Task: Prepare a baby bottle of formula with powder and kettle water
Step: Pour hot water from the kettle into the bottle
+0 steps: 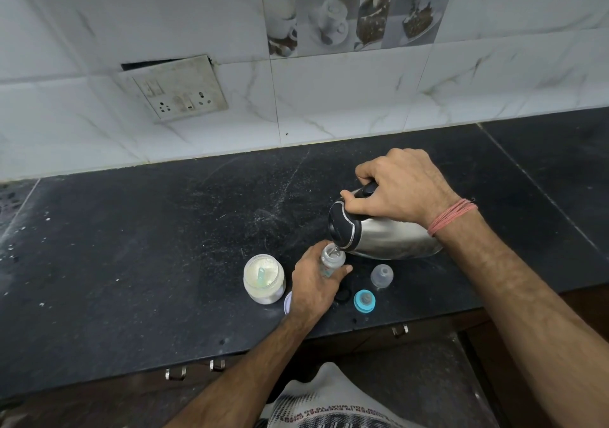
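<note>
Steel kettle [389,234], gripped by the right hand [400,187], tips water into the bottle [331,259] the left hand [313,287] holds near the counter's [148,246] front edge. Powder jar [263,277] open at left; scooping, capping and shaking seem left.

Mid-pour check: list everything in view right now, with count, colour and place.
Steel electric kettle: one, silver with black lid, tilted over the bottle.
Clear baby bottle: one, transparent, under the spout.
Glass powder jar: one, open, whitish powder, pale green scoop inside, left of the bottle.
Jar lid: one, pale lilac, beside the jar, partly hidden.
Clear dome cap: one, right of the bottle.
Teal nipple ring: one, near the front edge.
Black stone counter: one.
Wall socket plate: one, white.
Left hand: holds the bottle.
Right hand: grips the kettle handle.
</note>
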